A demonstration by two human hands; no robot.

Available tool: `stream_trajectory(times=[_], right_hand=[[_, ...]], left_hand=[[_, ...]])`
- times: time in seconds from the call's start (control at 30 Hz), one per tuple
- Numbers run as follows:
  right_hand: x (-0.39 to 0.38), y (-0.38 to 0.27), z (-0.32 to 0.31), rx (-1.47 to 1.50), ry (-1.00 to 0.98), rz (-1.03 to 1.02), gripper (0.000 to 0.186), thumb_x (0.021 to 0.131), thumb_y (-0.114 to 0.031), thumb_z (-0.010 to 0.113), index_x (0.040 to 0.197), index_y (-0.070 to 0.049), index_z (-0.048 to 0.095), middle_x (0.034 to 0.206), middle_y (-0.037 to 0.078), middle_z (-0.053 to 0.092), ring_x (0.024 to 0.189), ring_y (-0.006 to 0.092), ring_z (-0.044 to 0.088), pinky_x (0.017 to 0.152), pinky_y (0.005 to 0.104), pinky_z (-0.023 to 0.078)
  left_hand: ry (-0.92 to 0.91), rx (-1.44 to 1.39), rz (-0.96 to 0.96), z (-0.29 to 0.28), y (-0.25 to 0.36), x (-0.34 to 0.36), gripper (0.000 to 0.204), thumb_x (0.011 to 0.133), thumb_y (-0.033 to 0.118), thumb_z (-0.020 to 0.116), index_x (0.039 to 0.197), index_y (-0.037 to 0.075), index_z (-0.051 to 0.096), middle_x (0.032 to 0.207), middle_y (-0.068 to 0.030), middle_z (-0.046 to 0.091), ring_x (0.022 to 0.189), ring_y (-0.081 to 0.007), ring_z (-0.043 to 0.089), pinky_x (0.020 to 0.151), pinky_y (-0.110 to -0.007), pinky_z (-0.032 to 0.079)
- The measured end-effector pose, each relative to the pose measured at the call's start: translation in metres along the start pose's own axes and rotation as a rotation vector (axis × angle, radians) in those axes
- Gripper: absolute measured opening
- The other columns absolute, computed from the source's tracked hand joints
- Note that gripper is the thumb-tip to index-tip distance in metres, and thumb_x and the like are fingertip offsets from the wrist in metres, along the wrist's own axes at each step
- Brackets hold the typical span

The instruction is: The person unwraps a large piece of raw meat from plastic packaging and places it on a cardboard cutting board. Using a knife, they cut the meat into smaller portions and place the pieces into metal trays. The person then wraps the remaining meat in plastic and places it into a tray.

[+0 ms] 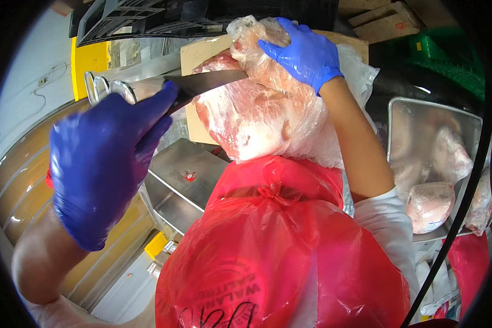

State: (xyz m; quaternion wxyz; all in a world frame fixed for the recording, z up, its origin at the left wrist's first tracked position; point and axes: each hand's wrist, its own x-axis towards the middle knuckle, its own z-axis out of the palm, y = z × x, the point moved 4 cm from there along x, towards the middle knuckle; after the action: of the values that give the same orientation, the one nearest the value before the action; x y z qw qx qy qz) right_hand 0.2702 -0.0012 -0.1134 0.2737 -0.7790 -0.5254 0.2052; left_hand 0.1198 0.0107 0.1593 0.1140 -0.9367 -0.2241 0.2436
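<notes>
From the wearer's head, the wide fisheye view looks steeply down over the shiny red plastic apron (295, 235), close above it, with the blue-gloved left hand (99, 164) nearer the lens than the blue-gloved right hand (306, 53).

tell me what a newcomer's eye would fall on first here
Probably the red plastic over the person's front, filling the lower middle. Next, the knife in the blue-gloved left hand, its blade pointing toward the big piece of meat at top centre, where the right hand lies on the clear wrap. Toward the right edge, a tray holds wrapped pieces.
</notes>
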Motion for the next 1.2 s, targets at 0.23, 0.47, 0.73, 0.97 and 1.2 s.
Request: stream_trajectory(times=[0.23,0.47,0.73,0.97,1.2], right_hand=[[0.004,-0.002,-0.002,-0.063,0.002,-0.014,0.069,0.082,-0.068,0.047,0.136,-0.025,0.047,0.12,0.015,0.06,0.105,0.0372,0.06,0.09,0.0464,0.048],[0.005,-0.017,-0.017,-0.06,-0.006,-0.092,0.041,0.091,-0.041,0.044,0.101,-0.006,0.063,0.1,0.022,0.065,0.091,0.0391,0.062,0.081,0.0477,0.05],[-0.002,-0.02,-0.019,0.128,0.148,-0.136,0.028,0.086,-0.026,0.051,0.095,-0.002,0.063,0.093,0.021,0.063,0.091,0.0405,0.06,0.081,0.0464,0.048],[-0.008,-0.019,-0.014,0.138,0.381,-0.377,0.017,0.083,-0.012,0.052,0.09,0.002,0.058,0.093,0.022,0.058,0.094,0.0393,0.055,0.083,0.0428,0.045],[-0.006,-0.007,-0.005,-0.056,0.456,-0.384,0.015,0.088,-0.012,0.047,0.095,-0.001,0.055,0.089,0.023,0.057,0.084,0.0416,0.058,0.073,0.0469,0.047]], left_hand=[[0.159,-0.378,-0.346,0.071,-0.004,-0.065,0.041,0.077,0.012,0.074,0.117,0.022,0.068,0.064,-0.0086,0.051,0.051,-0.0227,0.051,0.05,-0.035,0.042],[0.344,-0.66,-0.501,0.168,0.008,-0.114,0.044,0.08,0.01,0.073,0.122,0.023,0.065,0.064,-0.0077,0.052,0.051,-0.0178,0.049,0.051,-0.031,0.043],[0.5,-0.904,-0.551,0.237,0.039,-0.128,0.047,0.081,0.005,0.071,0.126,0.016,0.061,0.069,-0.0063,0.053,0.057,-0.0129,0.049,0.056,-0.027,0.044],[0.653,-0.838,-0.472,0.264,0.052,-0.129,0.048,0.082,0.004,0.069,0.127,0.017,0.06,0.066,-0.0071,0.048,0.057,-0.0148,0.046,0.056,-0.028,0.043],[0.387,-0.391,-0.319,0.124,-0.016,-0.131,0.04,0.082,0.022,0.07,0.122,0.029,0.064,0.064,-0.009,0.053,0.051,-0.0255,0.054,0.05,-0.035,0.044]])
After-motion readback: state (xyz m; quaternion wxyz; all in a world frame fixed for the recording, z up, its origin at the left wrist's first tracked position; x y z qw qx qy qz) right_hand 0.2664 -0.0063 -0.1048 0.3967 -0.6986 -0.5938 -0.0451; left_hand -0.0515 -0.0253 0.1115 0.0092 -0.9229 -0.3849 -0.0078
